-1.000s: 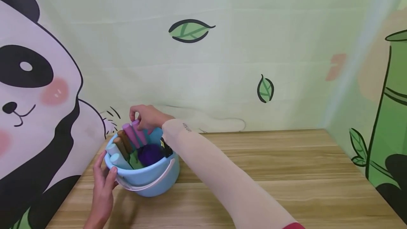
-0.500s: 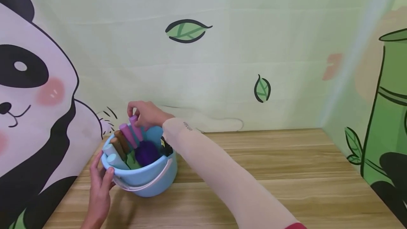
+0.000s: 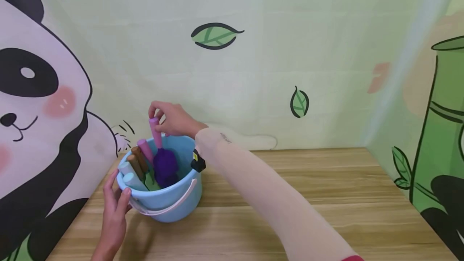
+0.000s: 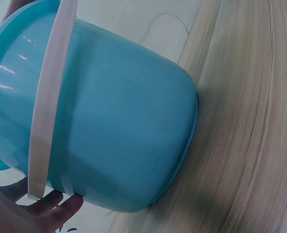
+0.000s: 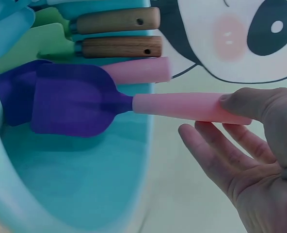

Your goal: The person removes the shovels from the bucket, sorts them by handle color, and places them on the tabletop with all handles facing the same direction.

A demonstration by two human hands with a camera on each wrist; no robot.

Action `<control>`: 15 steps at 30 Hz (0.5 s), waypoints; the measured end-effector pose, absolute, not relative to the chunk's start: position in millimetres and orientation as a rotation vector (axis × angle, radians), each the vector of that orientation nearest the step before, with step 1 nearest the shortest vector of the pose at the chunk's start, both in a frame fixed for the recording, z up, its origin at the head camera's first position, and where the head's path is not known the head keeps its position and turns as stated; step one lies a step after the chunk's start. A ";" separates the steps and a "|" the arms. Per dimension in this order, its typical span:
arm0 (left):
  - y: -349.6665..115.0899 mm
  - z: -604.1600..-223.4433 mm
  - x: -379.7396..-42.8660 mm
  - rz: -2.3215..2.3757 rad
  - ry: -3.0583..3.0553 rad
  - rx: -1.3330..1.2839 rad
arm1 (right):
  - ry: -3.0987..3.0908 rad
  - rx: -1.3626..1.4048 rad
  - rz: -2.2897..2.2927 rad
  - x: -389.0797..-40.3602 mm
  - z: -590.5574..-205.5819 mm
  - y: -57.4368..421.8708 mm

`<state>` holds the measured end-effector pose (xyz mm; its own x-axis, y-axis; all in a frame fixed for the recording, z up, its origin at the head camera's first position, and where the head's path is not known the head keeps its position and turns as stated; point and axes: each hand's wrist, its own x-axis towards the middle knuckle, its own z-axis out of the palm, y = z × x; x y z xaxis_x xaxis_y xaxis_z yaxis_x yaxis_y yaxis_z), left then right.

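My right hand (image 3: 178,119) pinches the pink handle of a small purple shovel (image 5: 75,99) between thumb and fingers, near the handle's end. The handle stands above the far rim of a light blue bucket (image 3: 174,206), while the purple blade is within the bucket's mouth. Behind that blade, in the right wrist view, lies a second purple blade beside another pink handle (image 5: 142,71). My left hand (image 3: 115,214) holds the bucket's left side, its thumb at the rim and its fingers along the outer wall (image 4: 129,121).
Also in the bucket are green tools with brown wooden handles (image 5: 121,47) and tools with light blue handles (image 3: 132,180). A pale carrying handle (image 3: 170,212) hangs down the front. The bucket stands on a wood-grain table (image 3: 290,196), before a panda-printed backdrop (image 3: 253,71).
My right hand has risen, drawing the purple shovel upward so more of its handle and blade shows. The left hand stays on the bucket.
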<state>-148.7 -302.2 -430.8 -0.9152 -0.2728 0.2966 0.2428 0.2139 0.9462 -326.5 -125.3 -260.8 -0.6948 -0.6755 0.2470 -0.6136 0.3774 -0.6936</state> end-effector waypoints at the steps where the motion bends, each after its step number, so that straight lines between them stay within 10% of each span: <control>1: -302.1 -430.9 -148.4 -1.750 -2.091 0.030 | 2.546 -1.201 -1.242 -326.3 -258.8 -124.1; 15: -303.9 -431.9 -149.0 -1.745 -2.067 0.010 | 2.514 -1.312 -1.457 -317.9 -222.5 -97.8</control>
<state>-149.0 -303.9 -431.9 -0.9064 -0.2777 0.3185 0.2673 0.2069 0.9411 -317.9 -97.8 -222.5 -0.6603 -0.6274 0.4128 -0.6702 0.2442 -0.7008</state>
